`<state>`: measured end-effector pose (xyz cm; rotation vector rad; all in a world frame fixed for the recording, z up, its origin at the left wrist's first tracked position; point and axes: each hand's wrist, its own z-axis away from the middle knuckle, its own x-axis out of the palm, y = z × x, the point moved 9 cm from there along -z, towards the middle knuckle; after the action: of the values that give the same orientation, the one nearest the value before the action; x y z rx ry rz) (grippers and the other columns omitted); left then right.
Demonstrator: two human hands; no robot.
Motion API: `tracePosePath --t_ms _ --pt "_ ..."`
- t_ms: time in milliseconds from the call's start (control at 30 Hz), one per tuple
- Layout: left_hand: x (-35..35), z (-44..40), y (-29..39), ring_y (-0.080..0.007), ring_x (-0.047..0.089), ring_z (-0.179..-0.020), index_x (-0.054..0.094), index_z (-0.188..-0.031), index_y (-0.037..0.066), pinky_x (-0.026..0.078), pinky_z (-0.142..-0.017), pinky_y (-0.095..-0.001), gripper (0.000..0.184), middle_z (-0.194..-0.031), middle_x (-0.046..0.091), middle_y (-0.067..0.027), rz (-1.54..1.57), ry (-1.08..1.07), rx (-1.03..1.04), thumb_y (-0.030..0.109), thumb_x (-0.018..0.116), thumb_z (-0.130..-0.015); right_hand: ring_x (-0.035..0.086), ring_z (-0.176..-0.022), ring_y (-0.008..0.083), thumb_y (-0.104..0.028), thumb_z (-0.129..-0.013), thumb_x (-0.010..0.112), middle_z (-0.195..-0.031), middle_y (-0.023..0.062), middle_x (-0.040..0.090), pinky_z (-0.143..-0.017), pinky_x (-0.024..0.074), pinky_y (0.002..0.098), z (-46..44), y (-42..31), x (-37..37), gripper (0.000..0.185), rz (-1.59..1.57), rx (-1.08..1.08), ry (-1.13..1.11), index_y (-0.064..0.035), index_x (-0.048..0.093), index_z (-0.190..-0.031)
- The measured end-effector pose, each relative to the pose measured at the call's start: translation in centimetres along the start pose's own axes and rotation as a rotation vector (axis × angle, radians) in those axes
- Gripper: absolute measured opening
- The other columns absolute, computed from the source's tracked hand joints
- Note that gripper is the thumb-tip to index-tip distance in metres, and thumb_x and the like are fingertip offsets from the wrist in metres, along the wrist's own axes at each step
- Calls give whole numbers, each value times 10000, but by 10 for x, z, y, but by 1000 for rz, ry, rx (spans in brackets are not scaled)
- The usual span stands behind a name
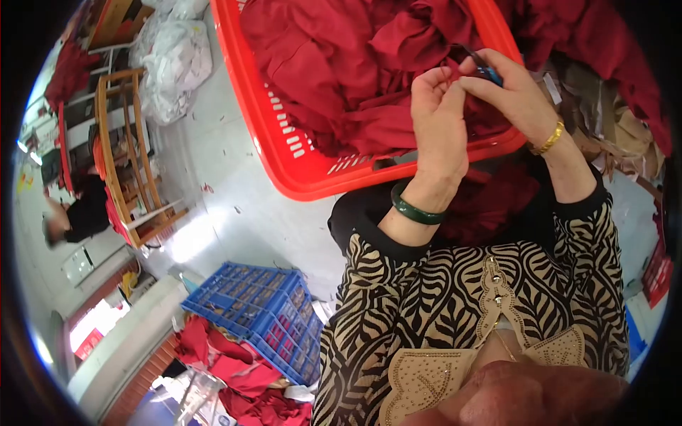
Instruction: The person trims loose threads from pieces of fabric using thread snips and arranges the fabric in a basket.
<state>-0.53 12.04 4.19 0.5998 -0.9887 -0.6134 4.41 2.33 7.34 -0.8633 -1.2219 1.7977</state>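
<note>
My left hand [439, 117], with a green bangle on its wrist, is closed in a pinch on a bit of red cloth above the basket. Against its fingertips is my right hand [508, 89], which wears a gold bracelet and is closed round a small dark and blue tool [489, 74] that looks like thread snips. The tool's tip is partly hidden by the fingers. Heaped red cloth [320, 64] fills the red plastic basket [284, 174] beneath and beyond both hands.
A blue crate [245, 298] stands at the lower left beside red cloth [213, 351]. Wooden frames [131, 156], a clear plastic bag [174, 67] and a person [85, 206] are farther left. More red cloth [590, 35] and brown material [611, 121] lie at the right.
</note>
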Motion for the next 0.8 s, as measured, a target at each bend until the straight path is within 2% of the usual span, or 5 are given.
tracePosePath --t_ms 100,233,400,600,800 --pt "4 2 -7 -68 458 -752 419 -1050 0 411 -684 -188 236 -884 462 -25 22 17 -67 -1 522 -837 529 -770 49 -137 -814 623 -809 -17 563 -699 428 191 7 -8 -9 178 19 8 66 -28 571 -944" --pt "13 9 -14 -69 462 -747 456 -1021 -3 406 -665 -184 225 -859 477 -19 16 -15 -124 7 552 -818 399 -564 -21 -190 -786 660 -787 -74 549 -477 284 152 7 4 -32 253 -103 13 192 -90 587 -1007" --pt "23 13 -13 -69 522 -763 525 -943 26 422 -675 -204 152 -876 561 -10 15 -113 -172 34 597 -809 400 -561 -19 -160 -785 659 -728 -81 525 -476 290 150 10 -3 -30 228 -119 -31 171 -93 588 -992" --pt "20 8 25 -60 510 -738 486 -875 34 443 -668 -201 127 -828 524 -14 87 -114 24 -6 583 -803 400 -564 -28 -154 -803 644 -700 -100 503 -467 278 141 14 -8 -17 200 -108 -8 60 -91 581 -982" --pt "25 9 16 -88 549 -786 490 -946 44 450 -710 -206 189 -890 554 -28 -129 -180 8 -32 580 -798 395 -576 -36 -165 -800 654 -724 -97 524 -472 268 134 12 -6 -18 200 -205 -42 140 -101 587 -977"
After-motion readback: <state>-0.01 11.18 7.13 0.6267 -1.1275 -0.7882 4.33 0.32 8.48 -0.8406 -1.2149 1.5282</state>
